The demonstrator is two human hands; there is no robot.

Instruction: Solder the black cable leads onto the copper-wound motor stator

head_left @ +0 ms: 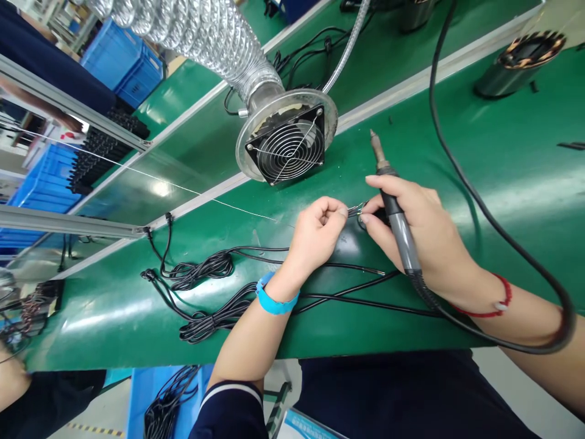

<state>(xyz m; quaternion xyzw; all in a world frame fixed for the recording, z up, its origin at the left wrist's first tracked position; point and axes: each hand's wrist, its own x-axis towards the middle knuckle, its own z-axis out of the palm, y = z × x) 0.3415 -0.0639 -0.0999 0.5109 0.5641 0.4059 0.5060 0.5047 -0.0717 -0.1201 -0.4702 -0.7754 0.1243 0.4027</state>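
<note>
Head view: fan [289,146] beyond hands, cable bundles [205,292] left.

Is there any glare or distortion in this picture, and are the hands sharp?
Head view: bright glare streaks lie on the green belt; wide-angle distortion bends its edges and tilts the scene; the left hand, right hand and soldering iron look sharp.

bright, even overhead light | white glare on green belt [503,152] | soft shadows | wide-angle edge bending | centre sharp
</note>
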